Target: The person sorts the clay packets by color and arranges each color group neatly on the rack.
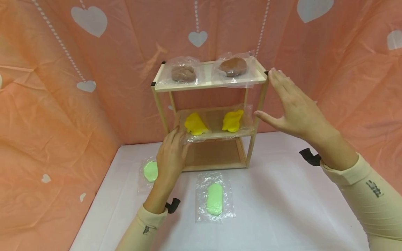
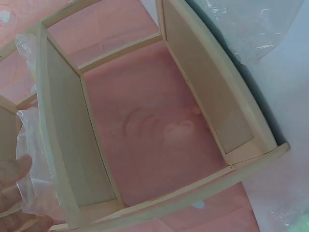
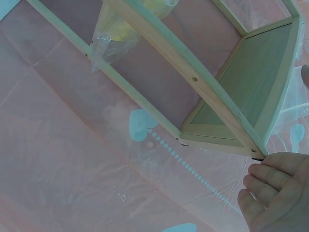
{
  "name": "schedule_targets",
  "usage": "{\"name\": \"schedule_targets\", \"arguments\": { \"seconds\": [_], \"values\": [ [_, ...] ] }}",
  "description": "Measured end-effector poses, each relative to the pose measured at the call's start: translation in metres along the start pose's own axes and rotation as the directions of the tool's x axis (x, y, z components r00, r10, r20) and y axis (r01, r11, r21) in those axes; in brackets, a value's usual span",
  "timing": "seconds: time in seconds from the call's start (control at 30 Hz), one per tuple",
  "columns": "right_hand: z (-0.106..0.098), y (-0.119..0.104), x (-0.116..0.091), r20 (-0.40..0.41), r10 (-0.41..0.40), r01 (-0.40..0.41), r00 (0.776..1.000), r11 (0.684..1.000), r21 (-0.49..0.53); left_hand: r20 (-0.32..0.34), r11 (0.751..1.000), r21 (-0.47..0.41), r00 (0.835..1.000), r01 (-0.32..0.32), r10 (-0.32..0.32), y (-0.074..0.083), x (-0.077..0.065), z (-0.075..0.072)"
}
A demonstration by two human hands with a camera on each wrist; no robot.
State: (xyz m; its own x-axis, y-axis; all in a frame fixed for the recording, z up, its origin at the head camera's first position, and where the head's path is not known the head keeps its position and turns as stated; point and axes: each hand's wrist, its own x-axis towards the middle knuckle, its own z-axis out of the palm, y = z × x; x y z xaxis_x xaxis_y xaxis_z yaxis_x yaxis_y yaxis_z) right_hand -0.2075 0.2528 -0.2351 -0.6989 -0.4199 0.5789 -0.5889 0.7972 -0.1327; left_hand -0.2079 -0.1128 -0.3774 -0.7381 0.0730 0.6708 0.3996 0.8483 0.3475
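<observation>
A small wooden shelf rack (image 1: 216, 136) stands against the back cloth. My left hand (image 1: 171, 153) is at its left front post by the middle tier, fingers extended upward, beside a clear bag with a yellow clay-like piece (image 1: 195, 124). In the left wrist view, the fingers (image 2: 14, 169) are against or close to that bag's plastic (image 2: 38, 169). My right hand (image 1: 296, 104) is at the rack's upper right corner, fingers straight and thumb spread; in the right wrist view its fingertips (image 3: 275, 162) meet the corner. A second bagged yellow piece (image 1: 232, 121) lies on the middle tier.
On the top tier lie two bagged brown lumps (image 1: 183, 74). A bagged light green slab (image 1: 215, 199) lies on the white table (image 1: 276, 202) in front of the rack. Another bagged green piece (image 1: 150, 171) is partly behind my left hand. Pink cloth (image 1: 132, 42) hangs around the table.
</observation>
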Motion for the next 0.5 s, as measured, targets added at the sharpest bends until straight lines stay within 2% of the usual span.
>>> {"name": "schedule_targets", "arguments": {
  "seconds": [0.13, 0.3, 0.5],
  "values": [
    [-0.001, 0.0, 0.0, -0.005, -0.003, 0.003, 1.0, 1.0, 0.002, -0.036, 1.0, -0.026, 0.999, -0.016, 0.015, -0.001, -0.006, -0.003],
    [0.0, 0.001, 0.001, -0.009, -0.007, 0.007, 1.0, 1.0, 0.008, -0.08, 0.999, -0.042, 0.997, 0.009, -0.012, -0.002, -0.015, -0.007],
    [0.0, 0.0, 0.0, -0.005, -0.007, 0.007, 1.0, 1.0, 0.013, -0.048, 0.992, -0.1, 0.996, 0.071, -0.076, -0.006, -0.032, -0.008]
  ]
}}
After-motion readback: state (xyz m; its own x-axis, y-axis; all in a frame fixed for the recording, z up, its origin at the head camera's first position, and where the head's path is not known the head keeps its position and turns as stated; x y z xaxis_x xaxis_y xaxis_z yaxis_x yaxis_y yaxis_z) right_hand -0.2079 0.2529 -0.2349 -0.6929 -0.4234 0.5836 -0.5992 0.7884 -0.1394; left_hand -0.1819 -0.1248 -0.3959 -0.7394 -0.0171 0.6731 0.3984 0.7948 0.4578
